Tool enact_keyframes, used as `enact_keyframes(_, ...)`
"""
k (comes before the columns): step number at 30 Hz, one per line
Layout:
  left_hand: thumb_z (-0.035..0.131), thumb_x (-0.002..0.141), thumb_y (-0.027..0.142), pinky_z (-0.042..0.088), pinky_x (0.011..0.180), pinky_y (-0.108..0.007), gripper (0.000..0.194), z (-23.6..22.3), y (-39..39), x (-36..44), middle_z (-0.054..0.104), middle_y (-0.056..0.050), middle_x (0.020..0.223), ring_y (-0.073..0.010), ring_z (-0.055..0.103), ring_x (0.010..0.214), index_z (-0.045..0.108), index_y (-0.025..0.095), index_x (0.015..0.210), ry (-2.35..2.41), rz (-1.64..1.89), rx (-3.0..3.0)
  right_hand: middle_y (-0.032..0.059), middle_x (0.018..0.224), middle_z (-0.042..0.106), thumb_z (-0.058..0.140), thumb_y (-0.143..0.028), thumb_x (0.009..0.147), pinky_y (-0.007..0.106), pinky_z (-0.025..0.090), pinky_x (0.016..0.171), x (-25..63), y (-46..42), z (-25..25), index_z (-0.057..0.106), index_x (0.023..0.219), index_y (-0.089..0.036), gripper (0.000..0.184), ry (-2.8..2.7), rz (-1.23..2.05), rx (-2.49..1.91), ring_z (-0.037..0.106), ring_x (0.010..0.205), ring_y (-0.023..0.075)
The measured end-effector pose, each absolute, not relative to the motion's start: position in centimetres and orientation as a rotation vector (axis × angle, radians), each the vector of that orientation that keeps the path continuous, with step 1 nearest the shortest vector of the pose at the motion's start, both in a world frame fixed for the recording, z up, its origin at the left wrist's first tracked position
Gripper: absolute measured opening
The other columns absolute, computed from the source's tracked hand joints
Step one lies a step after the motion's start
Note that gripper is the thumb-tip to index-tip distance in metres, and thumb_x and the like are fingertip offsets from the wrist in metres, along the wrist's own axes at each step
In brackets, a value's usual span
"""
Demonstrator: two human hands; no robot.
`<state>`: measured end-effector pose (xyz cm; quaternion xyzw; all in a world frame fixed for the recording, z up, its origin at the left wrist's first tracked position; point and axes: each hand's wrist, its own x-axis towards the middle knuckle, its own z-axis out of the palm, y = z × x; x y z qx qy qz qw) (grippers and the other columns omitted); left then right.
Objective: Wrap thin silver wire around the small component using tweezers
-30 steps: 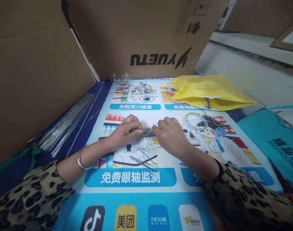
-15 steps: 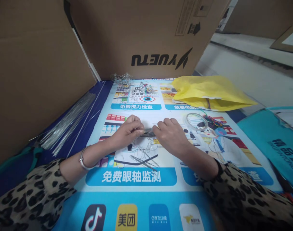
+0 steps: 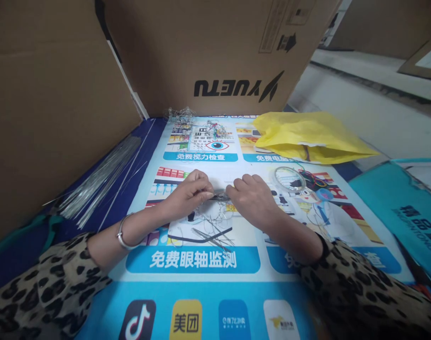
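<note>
Both hands are closed on a small bundle of thin wire (image 3: 219,196) held level between them. My left hand (image 3: 194,190) pinches its left end with thumb and forefinger. Fingers of my right hand (image 3: 251,196) curl over the right end, partly hiding it. Beneath the hands, loose curls and short straight pieces of wire (image 3: 213,235) lie on the printed sheet (image 3: 187,290). The fine detail of the bundle is too small to make out.
Long straight wires (image 3: 102,184) lie at left by a cardboard box (image 3: 201,52). Tangled wire pieces (image 3: 180,115) sit at the back. A yellow bag (image 3: 307,134), a clear ring-shaped roll (image 3: 289,179), coloured cords (image 3: 316,180) and a teal bag (image 3: 396,208) are on the right.
My right hand has shifted very slightly to the right. The grip of both hands on the wire bundle looks the same.
</note>
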<state>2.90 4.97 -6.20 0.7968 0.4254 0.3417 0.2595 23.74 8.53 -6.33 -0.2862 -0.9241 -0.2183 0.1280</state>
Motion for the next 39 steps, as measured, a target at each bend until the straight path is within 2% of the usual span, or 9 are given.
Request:
enact_keyframes(9, 0.049, 0.086, 0.022, 0.038, 0.081, -0.031, 0.011, -6.2, 4.9, 2.9, 0.047, -0.002, 0.085, -0.0154, 0.043, 0.089, 0.054, 0.018, 0.078, 1.191, 0.934, 2.145, 0.0072, 0.07, 0.054, 0.048, -0.012, 0.081, 0.034, 0.018, 0.065, 23.5, 8.0, -5.8, 0.061, 0.074, -0.016, 0.015, -2.683, -0.645, -0.837, 0.038, 0.074, 0.0198)
enact_keyframes(23, 0.049, 0.087, 0.027, 0.039, 0.08, -0.031, 0.014, -6.3, 4.7, 3.0, 0.048, -0.002, 0.085, -0.0157, 0.045, 0.089, 0.055, 0.018, 0.078, 1.175, 0.918, 2.132, 0.0054, 0.065, 0.055, 0.049, -0.009, 0.08, 0.032, 0.017, 0.061, 23.7, 8.2, -6.2, 0.059, 0.071, -0.017, 0.016, -2.711, -0.633, -0.836, 0.039, 0.068, 0.0183)
enact_keyframes(32, 0.044, 0.089, 0.033, 0.041, 0.082, -0.031, 0.017, -5.6, 4.5, 2.2, 0.052, -0.004, 0.095, -0.0161, 0.047, 0.091, 0.054, 0.019, 0.091, 1.131, 0.835, 2.054, 0.0055, 0.067, 0.057, 0.05, -0.012, 0.08, 0.033, 0.018, 0.062, 23.9, 8.4, -6.3, 0.06, 0.072, -0.018, 0.014, -2.749, -0.593, -0.9, 0.041, 0.069, 0.0189)
enact_keyframes(35, 0.041, 0.089, 0.029, 0.04, 0.086, -0.034, 0.016, -5.8, 4.3, 1.8, 0.054, -0.005, 0.096, -0.0167, 0.049, 0.092, 0.052, 0.018, 0.092, 1.123, 0.859, 1.97, 0.0048, 0.067, 0.057, 0.049, -0.013, 0.081, 0.033, 0.018, 0.062, 24.0, 8.5, -6.3, 0.06, 0.073, -0.019, 0.014, -2.761, -0.575, -0.922, 0.041, 0.07, 0.0192)
enact_keyframes(39, 0.038, 0.087, 0.02, 0.042, 0.082, -0.034, 0.016, -6.2, 4.2, 1.3, 0.055, -0.005, 0.096, -0.0167, 0.053, 0.092, 0.047, 0.018, 0.1, 1.112, 0.93, 1.824, 0.0043, 0.067, 0.057, 0.05, -0.013, 0.08, 0.033, 0.019, 0.063, 24.0, 8.5, -6.3, 0.06, 0.074, -0.019, 0.013, -2.78, -0.561, -0.943, 0.041, 0.071, 0.0194)
